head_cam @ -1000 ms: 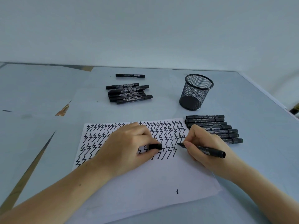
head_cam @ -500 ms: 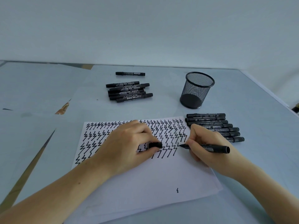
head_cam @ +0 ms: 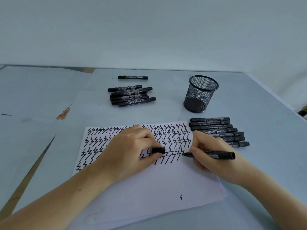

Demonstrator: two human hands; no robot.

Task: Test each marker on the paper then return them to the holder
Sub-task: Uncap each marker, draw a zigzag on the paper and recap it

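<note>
Mesh holder stands between 2 marker piles, seemingly empty.

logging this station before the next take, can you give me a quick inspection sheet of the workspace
surface: pale grey table, with torn patches at its left side.
job's things: white paper, rows of black zigzags over its upper part; empty mesh holder upright; uncapped marker, tip on the paper; black cap; row of markers right of the paper; pile of markers at the back; single marker behind it.
clutter: nothing seen.
hands: left hand pinches the cap; right hand grips the marker.
cables: nothing seen.
surroundings: plain pale wall.
</note>
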